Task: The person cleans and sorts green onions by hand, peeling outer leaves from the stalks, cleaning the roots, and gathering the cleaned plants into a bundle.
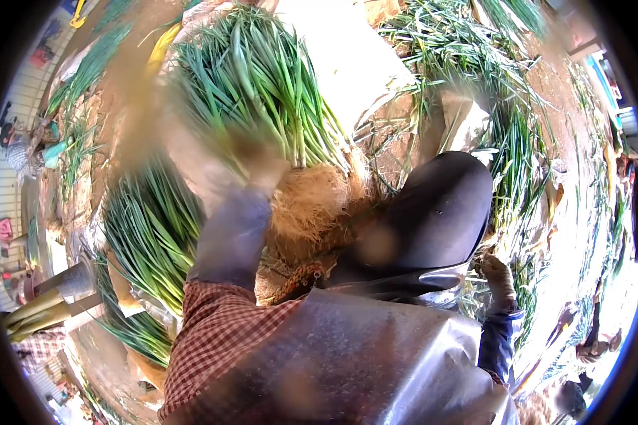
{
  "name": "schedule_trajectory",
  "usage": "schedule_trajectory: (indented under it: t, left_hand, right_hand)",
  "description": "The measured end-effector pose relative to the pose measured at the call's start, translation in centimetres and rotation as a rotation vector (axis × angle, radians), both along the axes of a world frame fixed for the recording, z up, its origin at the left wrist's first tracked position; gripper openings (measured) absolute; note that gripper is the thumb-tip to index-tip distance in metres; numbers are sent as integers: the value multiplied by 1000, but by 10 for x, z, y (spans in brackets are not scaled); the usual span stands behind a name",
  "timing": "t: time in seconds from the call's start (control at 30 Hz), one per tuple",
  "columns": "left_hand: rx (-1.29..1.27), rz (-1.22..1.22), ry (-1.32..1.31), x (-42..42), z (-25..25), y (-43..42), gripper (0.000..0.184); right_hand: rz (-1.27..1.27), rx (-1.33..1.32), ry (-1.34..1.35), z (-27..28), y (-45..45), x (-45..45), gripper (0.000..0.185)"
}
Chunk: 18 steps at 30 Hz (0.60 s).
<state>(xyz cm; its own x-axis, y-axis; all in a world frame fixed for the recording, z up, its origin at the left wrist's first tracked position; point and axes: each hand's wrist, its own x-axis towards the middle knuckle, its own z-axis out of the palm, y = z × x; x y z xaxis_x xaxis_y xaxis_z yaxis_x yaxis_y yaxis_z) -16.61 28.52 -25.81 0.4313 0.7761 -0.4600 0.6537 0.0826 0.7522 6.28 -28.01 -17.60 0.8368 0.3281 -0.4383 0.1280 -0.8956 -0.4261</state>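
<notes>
A large bunch of green onions (262, 78) lies in front of me, its leaves fanned away and its pale, bushy roots (310, 195) toward me. My left hand (259, 161) is at the left side of this bunch, near the lower stems, and is smeared by motion, so its fingers do not show clearly. Down at my right side, my right hand (500, 280) seems to wear a brownish glove. It is beside loose green onion leaves (517, 170), and its fingers are too small and unclear to read.
Another green onion bunch (152, 230) lies to the left, by my left forearm. A white sheet (340, 53) spreads behind the main bunch. More cut leaves (432, 35) are heaped at the far right. My dark-clad knee (439, 205) rises between the bunch and my right hand.
</notes>
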Motion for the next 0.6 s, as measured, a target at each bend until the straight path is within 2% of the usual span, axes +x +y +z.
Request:
schedule_trajectory:
  t: [0.07, 0.1, 0.17, 0.23, 0.27, 0.3, 0.37, 0.4, 0.47, 0.5, 0.6]
  left_hand:
    - [-351, 167, -460, -16, 1, -1, 51]
    - [-352, 165, -469, -19, -7, -6, 51]
    - [-358, 133, -986, -22, -14, -21, 45]
    - [-362, 111, -1260, -21, -8, -39, 43]
    - [-309, 16, -1275, -14, 8, -49, 48]
    - [-252, -79, -1290, -7, 31, -61, 53]
    - [-450, -64, -1258, -1, 84, -80, 58]
    - [-547, -50, -1237, 2, 110, -90, 61]
    - [-310, -154, -1193, 6, 116, -99, 55]
    - [-283, -195, -1147, 6, 117, -101, 50]
    - [-147, -273, -1067, 10, 116, -113, 41]
  right_hand:
    - [-39, 26, -24, 24, 4, 16, 33]
    - [-11, 101, -121, 29, 0, 29, 34]
    - [42, 241, -300, 62, 25, 40, 30]
    - [188, 312, -465, 132, 101, 16, 27]
    - [309, 315, -549, 162, 139, 0, 27]
    - [247, 493, -338, 184, 174, -19, 28]
    - [356, 638, -154, 202, 233, -47, 30]
    - [523, 605, -186, 206, 258, -56, 31]
    - [611, 676, -88, 181, 291, -62, 26]
    - [769, 495, -124, 161, 305, -56, 23]
    - [819, 276, -16, 150, 361, -69, 25]
